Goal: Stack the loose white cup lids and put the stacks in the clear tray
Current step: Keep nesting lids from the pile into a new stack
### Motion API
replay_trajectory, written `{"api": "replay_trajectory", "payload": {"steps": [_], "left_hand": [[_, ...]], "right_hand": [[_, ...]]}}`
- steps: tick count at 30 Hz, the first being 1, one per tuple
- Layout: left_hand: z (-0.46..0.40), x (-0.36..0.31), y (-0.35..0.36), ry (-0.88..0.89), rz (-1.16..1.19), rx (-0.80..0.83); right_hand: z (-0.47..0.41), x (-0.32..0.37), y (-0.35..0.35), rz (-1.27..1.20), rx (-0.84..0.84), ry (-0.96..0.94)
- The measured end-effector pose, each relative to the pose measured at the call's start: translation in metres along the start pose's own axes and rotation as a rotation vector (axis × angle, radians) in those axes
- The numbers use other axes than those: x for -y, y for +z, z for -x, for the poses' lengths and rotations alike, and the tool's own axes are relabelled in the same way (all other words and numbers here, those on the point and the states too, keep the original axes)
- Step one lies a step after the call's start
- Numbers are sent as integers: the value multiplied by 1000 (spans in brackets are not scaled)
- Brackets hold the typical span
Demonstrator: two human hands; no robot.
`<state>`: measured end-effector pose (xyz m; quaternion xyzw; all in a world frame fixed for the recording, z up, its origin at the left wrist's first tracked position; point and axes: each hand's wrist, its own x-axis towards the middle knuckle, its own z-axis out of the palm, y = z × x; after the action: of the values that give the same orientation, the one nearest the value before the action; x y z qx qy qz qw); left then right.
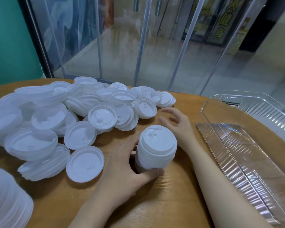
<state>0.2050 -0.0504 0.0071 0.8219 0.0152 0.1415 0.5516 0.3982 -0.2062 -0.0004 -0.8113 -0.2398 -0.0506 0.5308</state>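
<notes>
Near the middle of the tabletop [155, 203] my left hand [122, 171] curls round the lid stack [155, 152] while my right hand [176, 122] hovers spread and empty beyond; loosely gripped, it could topple before reaching the clear tray [247, 145] at right.

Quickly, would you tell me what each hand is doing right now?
Left hand: grips the lid stack.
Right hand: open, holding nothing.

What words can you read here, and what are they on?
"健身": yellow characters on the dark sign behind the glass; the character above them is cut off and blurred.
Lids: raised marks, too small to read.
Clear tray: no words.
</notes>
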Motion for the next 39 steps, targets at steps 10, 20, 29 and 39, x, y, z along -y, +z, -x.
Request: {"api": "replay_trajectory", "payload": {"steps": [10, 20, 29, 39], "left_hand": [[2, -2, -7, 37, 2, 25], [0, 2, -7, 30, 3, 18], [8, -4, -14, 0, 7, 51], [17, -1, -19, -11, 23, 90]], "right_hand": [[-30, -30, 39, 493, 27, -368], [-20, -20, 26, 523, -63, -366], [9, 18, -20, -190, -228, 251], [19, -16, -39, 48, -332, 533]]}}
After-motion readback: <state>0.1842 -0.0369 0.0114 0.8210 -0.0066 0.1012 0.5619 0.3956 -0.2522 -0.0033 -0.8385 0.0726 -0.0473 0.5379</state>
